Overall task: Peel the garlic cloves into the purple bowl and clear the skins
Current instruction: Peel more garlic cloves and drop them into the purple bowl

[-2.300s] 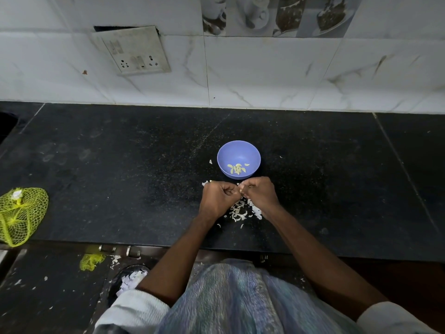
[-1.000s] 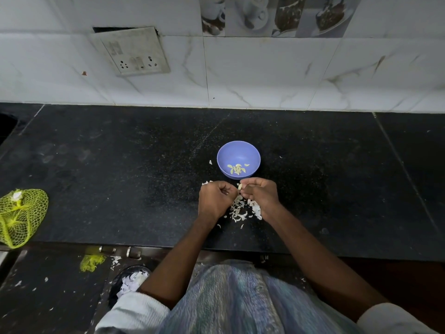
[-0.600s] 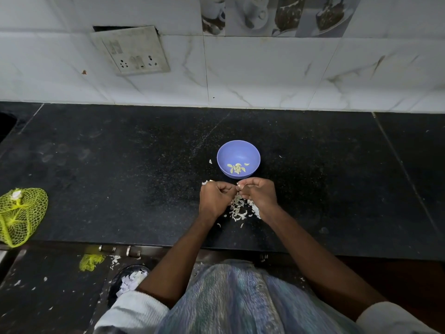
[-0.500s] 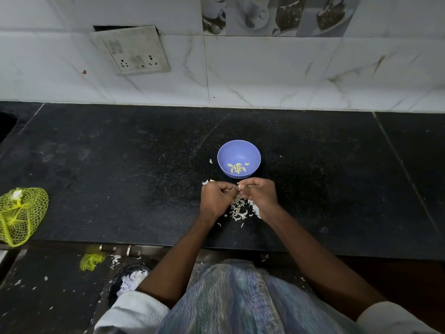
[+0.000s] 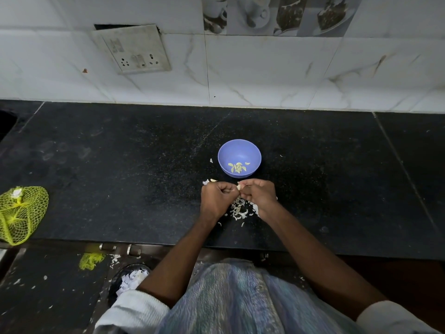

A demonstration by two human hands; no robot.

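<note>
Black stone worktop [image 5: 120, 165] is backed by white marbled wall tiles [image 5: 265, 73], with a switch-and-socket plate [image 5: 134, 49] set crooked in them. Purple bowl [image 5: 239, 150] is seen mid-worktop, upright, with a few peeled garlic cloves [image 5: 237, 167] lying in its bottom. Just in front of the bowl, both hands are held close together above the worktop: left hand [image 5: 215, 198] is clenched with fingers curled, and whether anything is grasped in it cannot be told; a pale garlic clove [image 5: 238, 187] is pinched in the right hand [image 5: 258, 195] grip at the fingertips. Loose white skins [image 5: 239, 209] are scattered on the worktop beneath and between the hands. Yellow mesh bag [image 5: 20, 213] is at the left edge, well apart.
</note>
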